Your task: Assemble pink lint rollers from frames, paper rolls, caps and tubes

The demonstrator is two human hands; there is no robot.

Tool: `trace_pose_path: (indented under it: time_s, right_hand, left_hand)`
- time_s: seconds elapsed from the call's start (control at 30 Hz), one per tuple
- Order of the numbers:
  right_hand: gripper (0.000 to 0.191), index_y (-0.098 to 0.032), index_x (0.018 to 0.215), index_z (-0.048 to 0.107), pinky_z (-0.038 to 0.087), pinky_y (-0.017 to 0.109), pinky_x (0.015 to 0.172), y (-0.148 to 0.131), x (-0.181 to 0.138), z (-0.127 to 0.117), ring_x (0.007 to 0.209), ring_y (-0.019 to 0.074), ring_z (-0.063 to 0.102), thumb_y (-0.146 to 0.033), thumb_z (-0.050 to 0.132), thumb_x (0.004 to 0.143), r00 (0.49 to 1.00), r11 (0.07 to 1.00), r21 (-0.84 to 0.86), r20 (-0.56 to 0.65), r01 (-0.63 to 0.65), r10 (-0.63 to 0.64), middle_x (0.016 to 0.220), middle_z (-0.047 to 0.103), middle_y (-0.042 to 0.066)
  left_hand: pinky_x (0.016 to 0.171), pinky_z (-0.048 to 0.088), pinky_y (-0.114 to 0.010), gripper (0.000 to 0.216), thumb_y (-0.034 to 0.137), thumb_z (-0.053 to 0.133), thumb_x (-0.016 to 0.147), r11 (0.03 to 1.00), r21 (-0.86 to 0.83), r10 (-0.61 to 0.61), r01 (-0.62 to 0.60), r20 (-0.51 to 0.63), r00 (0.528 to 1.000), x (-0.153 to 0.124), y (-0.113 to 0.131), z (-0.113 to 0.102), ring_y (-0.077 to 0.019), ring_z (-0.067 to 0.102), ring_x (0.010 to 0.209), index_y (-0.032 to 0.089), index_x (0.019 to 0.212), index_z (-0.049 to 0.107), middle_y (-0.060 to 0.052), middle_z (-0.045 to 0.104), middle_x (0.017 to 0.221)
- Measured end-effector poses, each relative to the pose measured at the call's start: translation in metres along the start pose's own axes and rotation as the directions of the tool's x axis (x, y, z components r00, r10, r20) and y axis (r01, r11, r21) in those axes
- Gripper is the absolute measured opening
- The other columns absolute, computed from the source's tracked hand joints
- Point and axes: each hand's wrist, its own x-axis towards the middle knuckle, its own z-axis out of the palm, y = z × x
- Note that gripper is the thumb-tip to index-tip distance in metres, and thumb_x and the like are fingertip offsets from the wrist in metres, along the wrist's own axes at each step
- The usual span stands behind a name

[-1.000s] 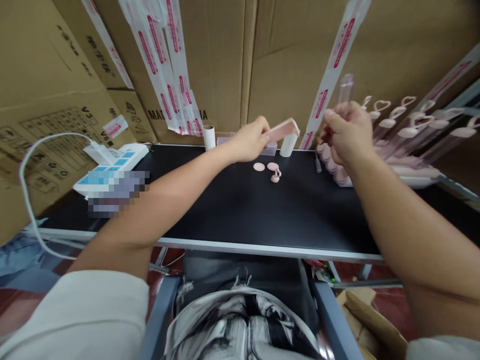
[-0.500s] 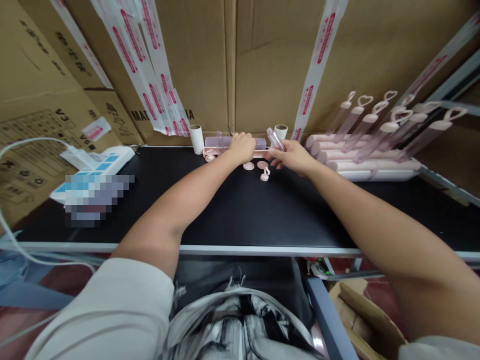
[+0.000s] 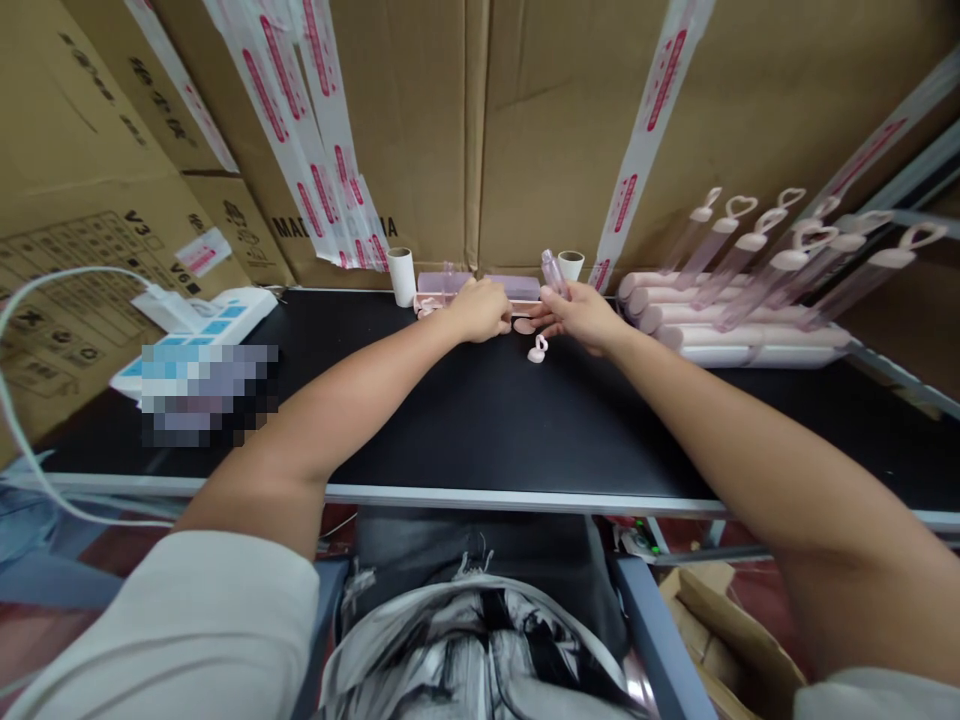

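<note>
My left hand (image 3: 480, 308) rests curled at the far edge of the black table (image 3: 465, 420), against a long pink tray (image 3: 517, 289); what its fingers hold is hidden. My right hand (image 3: 583, 316) grips a clear pink tube (image 3: 553, 272), tilted up and leftward. A pink disc (image 3: 524, 326) lies between the hands. Just in front of them sits a pink heart-ring cap (image 3: 537, 350).
Two white paper cores (image 3: 402, 275) (image 3: 571, 264) stand by the tray. Capped pink tubes with heart rings (image 3: 757, 270) lean on pink rolls (image 3: 742, 335) at the right. A white power strip (image 3: 202, 325) with cable lies left. Taped cardboard boxes (image 3: 480, 130) wall the back.
A second ago my left hand held the pink tray raised and my right held the tube high; both have come down to the far table edge. The tray now lies flat.
</note>
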Motion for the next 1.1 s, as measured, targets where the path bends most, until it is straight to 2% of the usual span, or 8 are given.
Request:
trace_pose_path:
  time_s: [0.17,0.37,0.5,0.6,0.7,0.8,0.9,1.1]
  right_hand:
    - [0.05,-0.028,0.085,0.053,0.045,0.032,0.06,-0.007,0.009,-0.005,0.063,0.0181,0.047,-0.075,0.06,0.098,0.945,0.966,-0.134,-0.218,0.219,-0.245,0.071,0.049,-0.001]
    - [0.04,-0.024,0.088,0.066,0.044,0.035,0.071,-0.019,0.017,-0.009,0.074,0.0202,0.051,-0.063,0.063,0.094,0.877,0.869,-0.382,-0.235,0.314,-0.42,0.076,0.054,0.001]
    - [0.018,-0.02,0.081,0.068,0.042,0.035,0.07,-0.019,0.021,-0.006,0.074,0.0206,0.056,-0.038,0.07,0.086,0.914,0.813,-0.527,-0.15,0.249,-0.377,0.075,0.064,0.003]
    - [0.015,-0.018,0.078,0.071,0.042,0.035,0.068,-0.015,0.021,-0.003,0.074,0.0218,0.061,-0.032,0.071,0.083,0.958,0.769,-0.612,-0.062,0.184,-0.278,0.074,0.069,0.005]
    - [0.019,-0.017,0.077,0.075,0.043,0.034,0.069,-0.01,0.019,-0.001,0.074,0.0218,0.063,-0.035,0.074,0.085,0.979,0.755,-0.635,0.009,0.164,-0.205,0.074,0.072,0.006]
    - [0.021,-0.017,0.078,0.077,0.043,0.033,0.069,-0.007,0.021,-0.002,0.074,0.0214,0.065,-0.036,0.077,0.087,0.979,0.74,-0.65,0.029,0.172,-0.202,0.076,0.075,0.007]
    - [0.02,-0.016,0.081,0.078,0.044,0.033,0.069,-0.006,0.024,-0.003,0.075,0.0215,0.067,-0.034,0.077,0.09,0.98,0.729,-0.665,0.021,0.162,-0.198,0.079,0.078,0.008]
    - [0.021,-0.015,0.086,0.08,0.047,0.034,0.072,-0.002,0.028,-0.006,0.077,0.0228,0.068,-0.035,0.077,0.092,0.981,0.728,-0.673,-0.018,0.132,-0.194,0.082,0.079,0.01]
  left_hand:
    - [0.106,0.044,-0.046,0.032,0.035,0.065,0.097,0.999,-0.052,-0.013,0.012,-0.01,1.0,0.003,-0.005,0.002,-0.0352,0.065,0.125,0.02,0.115,0.088,-0.016,0.077,0.123]
    - [0.101,0.047,-0.045,0.037,0.024,0.056,0.096,0.991,-0.112,0.07,-0.077,-0.062,0.996,-0.009,0.007,-0.012,-0.0342,0.068,0.12,0.016,0.119,0.084,-0.018,0.076,0.122]
    - [0.083,0.049,-0.037,0.036,0.027,0.066,0.089,0.929,-0.285,0.241,-0.237,-0.024,0.97,-0.017,0.03,-0.021,-0.027,0.072,0.098,0.016,0.121,0.079,-0.011,0.079,0.11]
    - [0.078,0.048,-0.035,0.048,0.041,0.076,0.088,0.908,-0.352,0.23,-0.229,-0.04,0.972,-0.021,0.046,-0.017,-0.025,0.072,0.093,0.016,0.129,0.076,-0.008,0.081,0.108]
    - [0.079,0.048,-0.035,0.035,0.035,0.073,0.093,0.897,-0.38,0.22,-0.224,-0.055,0.974,-0.02,0.049,-0.009,-0.0236,0.073,0.091,0.017,0.122,0.081,-0.008,0.083,0.104]
    - [0.08,0.049,-0.033,0.024,0.023,0.069,0.093,0.888,-0.422,0.168,-0.184,-0.075,0.983,-0.013,0.033,-0.008,-0.0212,0.074,0.088,0.017,0.109,0.086,-0.008,0.084,0.1]
    - [0.081,0.049,-0.033,0.025,0.026,0.067,0.098,0.891,-0.45,0.013,-0.058,-0.101,0.995,-0.003,0.006,-0.015,-0.0212,0.074,0.087,0.014,0.108,0.087,-0.01,0.084,0.099]
    - [0.085,0.049,-0.035,0.031,0.035,0.069,0.099,0.971,-0.225,-0.094,0.084,-0.036,0.995,0.014,-0.02,-0.013,-0.0251,0.074,0.095,0.016,0.115,0.088,-0.014,0.084,0.105]
